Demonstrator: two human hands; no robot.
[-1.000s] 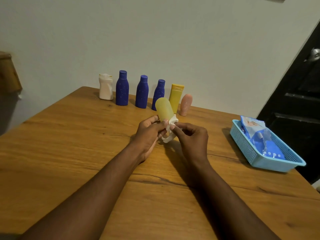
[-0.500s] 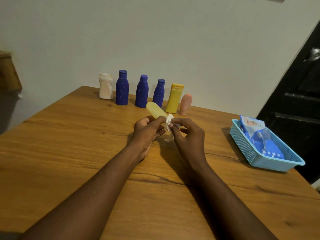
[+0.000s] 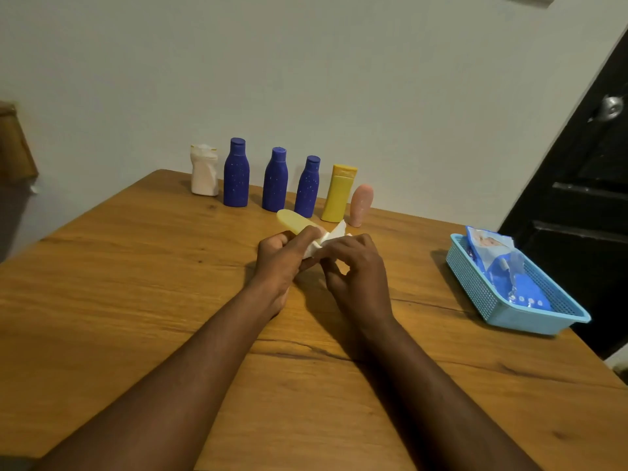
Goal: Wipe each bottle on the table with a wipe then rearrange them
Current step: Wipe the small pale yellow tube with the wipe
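My left hand grips a pale yellow bottle, which lies tilted with its rounded end pointing up and to the left. My right hand pinches a white wipe against the bottle's lower end, which is hidden by my fingers. Both hands hover above the middle of the wooden table. Along the far edge stand a white bottle, three blue bottles, a yellow bottle and a small pink bottle.
A light blue plastic basket sits near the table's right edge with a pack of wipes inside. A dark door stands behind it. The wall runs close behind the row of bottles.
The pale yellow bottle has tipped from nearly upright to leaning far left. My right hand has worked the wipe round its lower end, and the wipe now sticks up above my fingers.
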